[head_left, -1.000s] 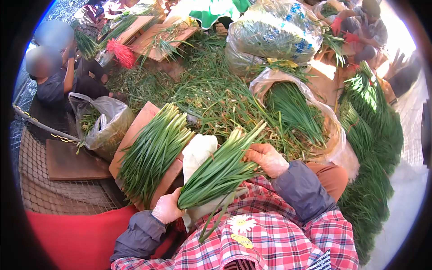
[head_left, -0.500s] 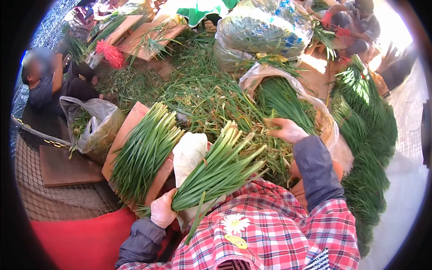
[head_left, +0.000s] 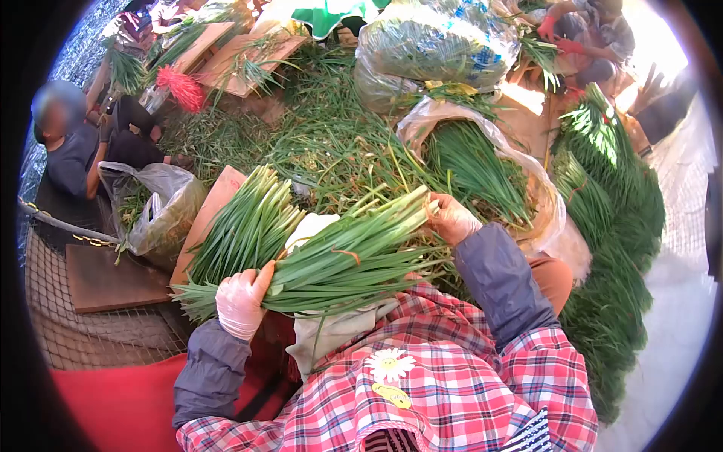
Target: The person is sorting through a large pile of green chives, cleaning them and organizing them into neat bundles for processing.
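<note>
A bundle of long green leafy stalks (head_left: 339, 260), tied with a reddish-brown band (head_left: 348, 256), lies across my lap, stem ends to the right. My left hand (head_left: 242, 303), in a thin translucent glove, is wrapped round its leafy end. At the stem end my right hand (head_left: 454, 220), gloved alike, has its fingers closed on the pale stems. Behind the bundle, to the left, more green stalks (head_left: 248, 218) rest on a slanted pinkish board (head_left: 197, 226). A white cloth (head_left: 310, 230) is partly hidden by the bundle.
Loose leaves (head_left: 331, 151) cover the ground ahead. An open plastic bag of greens (head_left: 482, 166) stands right of centre, a large stuffed bag (head_left: 437, 49) behind it. Stacked bundles (head_left: 617, 211) line the right. One person (head_left: 71, 162) sits at left, another (head_left: 595, 38) at upper right.
The held bundle has turned flatter, more crosswise. My left hand has moved left and up. My right hand has come down and left from beside the bundle to its stems.
</note>
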Available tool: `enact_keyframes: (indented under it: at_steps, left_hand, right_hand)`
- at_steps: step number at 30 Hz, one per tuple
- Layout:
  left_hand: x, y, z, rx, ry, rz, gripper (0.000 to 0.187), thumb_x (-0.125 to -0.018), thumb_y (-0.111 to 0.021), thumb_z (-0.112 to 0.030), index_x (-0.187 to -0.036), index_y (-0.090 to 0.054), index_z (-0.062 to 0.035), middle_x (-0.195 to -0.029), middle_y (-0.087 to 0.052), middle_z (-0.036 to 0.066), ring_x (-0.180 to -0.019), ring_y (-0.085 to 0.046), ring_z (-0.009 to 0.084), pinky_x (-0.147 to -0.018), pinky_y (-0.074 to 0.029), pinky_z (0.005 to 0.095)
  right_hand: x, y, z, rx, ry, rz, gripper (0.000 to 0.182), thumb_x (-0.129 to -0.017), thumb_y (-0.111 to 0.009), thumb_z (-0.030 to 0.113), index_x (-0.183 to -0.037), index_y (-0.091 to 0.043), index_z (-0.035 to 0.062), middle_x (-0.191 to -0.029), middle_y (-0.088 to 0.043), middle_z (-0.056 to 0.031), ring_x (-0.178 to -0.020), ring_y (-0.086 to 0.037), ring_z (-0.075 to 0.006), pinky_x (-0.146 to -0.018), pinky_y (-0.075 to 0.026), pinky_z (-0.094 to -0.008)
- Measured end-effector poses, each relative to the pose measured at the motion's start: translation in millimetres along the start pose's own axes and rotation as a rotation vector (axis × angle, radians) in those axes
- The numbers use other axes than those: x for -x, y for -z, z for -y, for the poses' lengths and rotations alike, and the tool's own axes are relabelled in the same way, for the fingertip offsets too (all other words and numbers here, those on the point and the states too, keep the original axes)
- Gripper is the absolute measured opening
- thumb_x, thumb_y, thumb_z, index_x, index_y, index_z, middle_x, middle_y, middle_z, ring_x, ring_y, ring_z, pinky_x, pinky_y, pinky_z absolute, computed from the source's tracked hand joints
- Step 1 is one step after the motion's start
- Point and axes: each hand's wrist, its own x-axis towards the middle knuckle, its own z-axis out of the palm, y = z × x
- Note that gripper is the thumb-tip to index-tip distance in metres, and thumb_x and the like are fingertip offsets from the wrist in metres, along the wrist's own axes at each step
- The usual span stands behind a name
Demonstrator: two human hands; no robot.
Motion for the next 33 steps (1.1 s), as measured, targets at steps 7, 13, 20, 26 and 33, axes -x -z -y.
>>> enact_keyframes:
  at_steps: [7,13,20,26,33]
  left_hand:
    - [35.4,-26.3,-18.7,0.041,0.05,0.104,0.066,-0.061,-0.057,-0.001,-0.126,-0.052,-0.0142,-0.085,-0.053,0.01,-0.072,-0.054,0.0297,-0.063,-0.043,0.0389]
    - [40.6,-26.5,-25.0,0.58,0.495,0.286,0.088,-0.061,-0.073,-0.017,-0.138,-0.031,-0.0125,-0.094,-0.062,0.018,-0.086,-0.059,0.0375,-0.074,-0.048,0.0414]
    - [51.1,-43.9,-17.9,0.414,0.422,0.233,0.078,-0.064,-0.072,-0.016,-0.133,-0.037,-0.0118,-0.09,-0.063,0.019,-0.078,-0.061,0.0378,-0.065,-0.048,0.0435]
    - [52.5,-42.7,-22.0,0.352,0.338,0.069,0.069,-0.063,-0.068,-0.007,-0.128,-0.043,-0.0093,-0.092,-0.061,0.016,-0.079,-0.06,0.0357,-0.065,-0.047,0.0423]
    - [55.0,-32.8,-24.4,0.255,0.34,0.104,0.077,-0.056,-0.066,-0.001,-0.129,-0.043,-0.0107,-0.08,-0.056,0.014,-0.072,-0.056,0.0359,-0.061,-0.044,0.043]
  right_hand:
    - [22.1,-0.1,-36.7,0.03,-0.047,-0.072,0.041,-0.075,-0.068,0.02,-0.108,-0.056,-0.0004,-0.095,-0.063,-0.0079,-0.084,-0.06,-0.0177,-0.077,-0.046,-0.0296]
    - [53.1,21.4,-46.2,0.203,-0.241,-0.123,0.03,-0.072,-0.061,0.008,-0.099,-0.059,-0.0032,-0.086,-0.063,-0.007,-0.082,-0.06,-0.0171,-0.073,-0.047,-0.0285]
    - [87.8,127.6,19.4,-0.296,0.359,-0.49,0.029,-0.072,-0.064,0.014,-0.099,-0.06,0.0078,-0.087,-0.064,-0.0083,-0.079,-0.063,-0.0229,-0.072,-0.052,-0.0403]
    - [45.2,55.8,31.8,1.132,-0.158,-0.379,0.055,-0.076,-0.065,0.03,-0.125,-0.052,0.0072,-0.105,-0.064,-0.0167,-0.095,-0.062,-0.0243,-0.085,-0.045,-0.0334]
    - [-12.5,-8.0,-9.7,0.641,-0.164,-0.371,0.02,-0.079,-0.067,0.013,-0.091,-0.062,-0.0029,-0.071,-0.063,-0.006,-0.063,-0.059,-0.0118,-0.059,-0.046,-0.0243]
